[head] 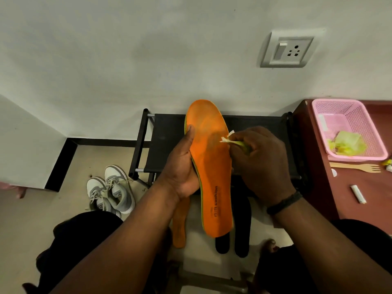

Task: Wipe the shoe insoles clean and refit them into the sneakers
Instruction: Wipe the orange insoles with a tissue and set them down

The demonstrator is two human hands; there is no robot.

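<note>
white wall, left hand (182, 166) gripping orange insole (212, 166), right hand (263, 162) beside

Orange insole (212, 166) held upright, grey-white sneakers (111, 188) on floor

A pink basket (331, 115) and wooden fork (358, 167) sit on the maroon table (318, 166)

- The left hand (182, 166) is gripping from the side, thumb lying up along the edge.
- The right hand (261, 162) is pinching with curled fingers, wrist bent.
</note>
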